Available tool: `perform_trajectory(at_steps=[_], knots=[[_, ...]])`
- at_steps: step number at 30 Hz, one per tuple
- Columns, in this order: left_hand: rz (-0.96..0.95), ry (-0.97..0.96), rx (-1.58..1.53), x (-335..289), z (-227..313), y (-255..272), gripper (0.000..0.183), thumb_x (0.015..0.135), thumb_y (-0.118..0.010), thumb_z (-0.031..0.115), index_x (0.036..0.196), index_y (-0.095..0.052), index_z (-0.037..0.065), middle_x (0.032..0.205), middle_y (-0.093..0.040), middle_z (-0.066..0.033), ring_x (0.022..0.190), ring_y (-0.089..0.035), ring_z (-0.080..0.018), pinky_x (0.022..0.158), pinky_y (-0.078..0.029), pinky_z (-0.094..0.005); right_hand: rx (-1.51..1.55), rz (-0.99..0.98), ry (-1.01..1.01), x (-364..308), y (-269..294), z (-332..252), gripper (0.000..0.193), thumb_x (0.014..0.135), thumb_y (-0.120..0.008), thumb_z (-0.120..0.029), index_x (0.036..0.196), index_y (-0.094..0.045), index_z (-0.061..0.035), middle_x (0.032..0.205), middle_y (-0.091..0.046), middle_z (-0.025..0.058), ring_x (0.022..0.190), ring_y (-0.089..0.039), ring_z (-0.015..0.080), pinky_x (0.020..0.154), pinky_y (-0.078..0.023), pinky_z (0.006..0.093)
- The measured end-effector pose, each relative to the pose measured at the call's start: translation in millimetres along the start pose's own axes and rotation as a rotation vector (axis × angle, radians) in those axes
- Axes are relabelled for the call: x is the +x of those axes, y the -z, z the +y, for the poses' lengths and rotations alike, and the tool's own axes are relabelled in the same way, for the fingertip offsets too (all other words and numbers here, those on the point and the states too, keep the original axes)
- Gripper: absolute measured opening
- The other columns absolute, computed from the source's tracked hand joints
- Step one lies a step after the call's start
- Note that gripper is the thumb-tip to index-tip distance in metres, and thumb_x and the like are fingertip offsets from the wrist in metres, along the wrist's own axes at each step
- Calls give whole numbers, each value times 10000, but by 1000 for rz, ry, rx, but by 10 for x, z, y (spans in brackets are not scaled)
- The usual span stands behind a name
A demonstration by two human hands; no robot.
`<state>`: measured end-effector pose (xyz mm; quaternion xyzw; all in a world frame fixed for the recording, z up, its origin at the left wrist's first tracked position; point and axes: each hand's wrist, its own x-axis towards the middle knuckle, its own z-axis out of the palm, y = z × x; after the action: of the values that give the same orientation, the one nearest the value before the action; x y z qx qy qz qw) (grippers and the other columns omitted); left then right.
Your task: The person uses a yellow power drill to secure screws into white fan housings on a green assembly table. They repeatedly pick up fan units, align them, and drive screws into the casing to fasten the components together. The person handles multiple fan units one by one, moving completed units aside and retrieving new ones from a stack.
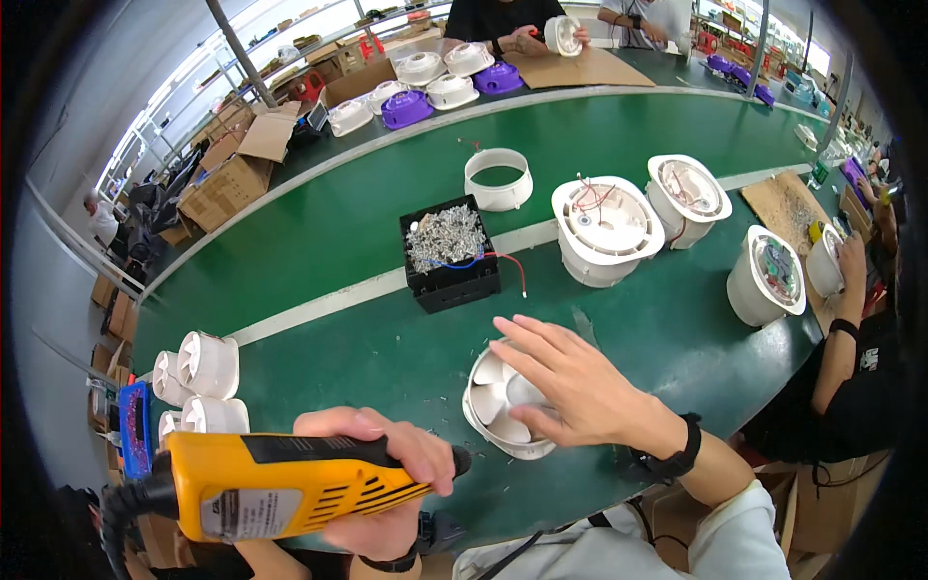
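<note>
My left hand is wrapped round a yellow and black corded electric screwdriver, its black nose pointing right. The bit at its tip does not show. Over a white fan lying face up on the green table, my right hand is stretched out with its fingers apart. The hand hides the right part of the fan's blades and round housing; whether the fingertips touch it I cannot tell. Just beyond stands a black box heaped with small silvery screws, a red and blue wire draped across it.
White housings with red wires stand right of the screw box, near a white ring. One housing holds a green circuit board. Several white fans sit at left. Co-workers hold white parts at the far side and right.
</note>
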<state>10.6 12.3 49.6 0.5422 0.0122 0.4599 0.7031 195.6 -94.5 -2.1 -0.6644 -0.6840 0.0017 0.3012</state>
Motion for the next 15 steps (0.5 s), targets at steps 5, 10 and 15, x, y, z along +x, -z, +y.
perform_trajectory(at_steps=[5,10,15], knots=[[-3,-15,-34,-98,-93,-61,711,786,-558,646,1074,-345,32,672,-537,-123,457,-517,-216,441,-453,-338,-1,58,-28,86,-140,-75,523,739,-605,-128,1211,-465,47,1231,-459,212,1154,-449,380,927,-412,439],[-63,-47,73,-181,-202,-144,775,779,-455,742,1094,-339,44,650,-535,-117,404,-493,-218,394,-443,-351,38,100,-44,67,-197,-53,514,694,-586,-64,1180,-476,61,1203,-465,217,1121,-461,382,891,-433,437],[-91,-54,75,-178,-219,-202,744,796,-481,706,1090,-338,38,665,-546,-130,435,-514,-223,412,-456,-354,40,118,-46,60,-205,-43,531,653,-583,-45,1164,-487,63,1199,-471,225,1118,-464,387,883,-439,438]])
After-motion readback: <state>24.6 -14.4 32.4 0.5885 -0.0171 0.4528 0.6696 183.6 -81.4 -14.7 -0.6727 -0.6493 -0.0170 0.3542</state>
